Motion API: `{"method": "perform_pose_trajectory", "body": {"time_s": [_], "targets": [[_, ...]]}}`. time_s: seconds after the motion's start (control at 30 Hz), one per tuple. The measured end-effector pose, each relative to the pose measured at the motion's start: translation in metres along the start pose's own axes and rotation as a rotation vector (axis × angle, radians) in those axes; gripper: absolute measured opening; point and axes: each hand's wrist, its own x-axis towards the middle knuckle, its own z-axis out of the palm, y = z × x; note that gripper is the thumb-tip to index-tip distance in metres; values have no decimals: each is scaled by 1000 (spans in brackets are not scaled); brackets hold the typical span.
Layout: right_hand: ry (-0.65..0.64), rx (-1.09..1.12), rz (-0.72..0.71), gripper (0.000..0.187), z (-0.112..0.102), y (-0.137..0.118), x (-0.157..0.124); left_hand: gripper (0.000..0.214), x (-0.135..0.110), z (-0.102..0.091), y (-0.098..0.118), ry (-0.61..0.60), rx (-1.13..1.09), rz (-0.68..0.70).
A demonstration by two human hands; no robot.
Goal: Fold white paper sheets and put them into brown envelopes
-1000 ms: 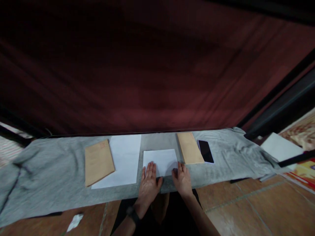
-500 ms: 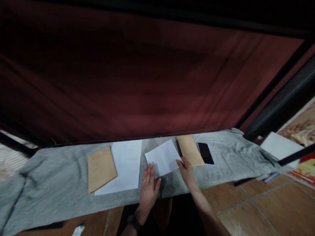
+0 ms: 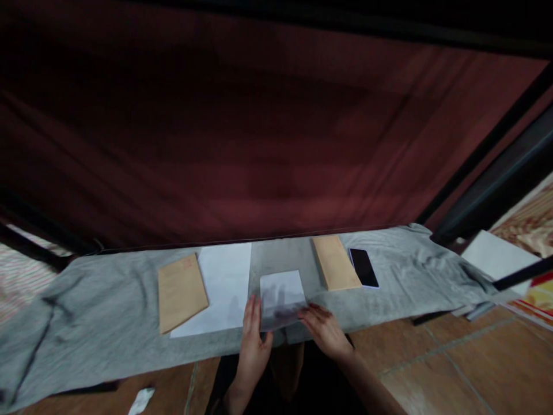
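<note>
A white sheet of paper (image 3: 283, 288) lies in front of me on the grey cloth, its near part shaded and blurred. My left hand (image 3: 253, 340) rests along its left edge, fingers stretched out and thumb apart. At the near right corner, the bent fingers of my right hand (image 3: 326, 331) are on the paper's edge; their tips are partly blurred. A larger white sheet (image 3: 227, 282) lies to the left, partly covered by a brown envelope (image 3: 181, 294). Another brown envelope (image 3: 337, 262) lies to the right of the paper.
A dark-screened phone (image 3: 364, 268) lies beside the right envelope. The grey cloth (image 3: 108, 311) covers a long narrow surface, with a dark red panel (image 3: 268, 144) behind it. Black posts (image 3: 488, 173) stand at the right. A crumpled white scrap (image 3: 141, 400) is on the tiled floor.
The paper has turned squarer to me and moved nearer, and it shows a smaller area. My right hand has moved down along it; my left hand has shifted slightly left.
</note>
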Motion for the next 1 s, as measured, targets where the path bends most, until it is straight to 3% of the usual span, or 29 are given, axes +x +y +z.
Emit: {"method": "perform_pose_trajectory", "body": {"time_s": [0.1, 0.2, 0.33, 0.43, 0.6, 0.77, 1.0], "targets": [[-71, 111, 44, 26, -2, 2, -13, 59, 0, -5, -7, -172, -52, 78], [-36, 158, 134, 26, -6, 8, -17, 44, 2, -5, -15, -241, -117, 64], [81, 256, 247, 30, -2, 21, -8, 27, 11, 0, -19, -151, -141, -63], [160, 324, 359, 30, 8, 29, 7, 28, 25, 6, -17, -77, -157, -188], [220, 194, 444, 36, 29, 39, 31, 30, 46, 13, -10, -15, -154, -292], [256, -1, 418, 54, 44, 43, 38, 45, 50, 16, -2, -19, -66, -308], [209, -205, 389, 51, 49, 39, 41, 50, 51, 23, 2, -55, 191, -178]]}}
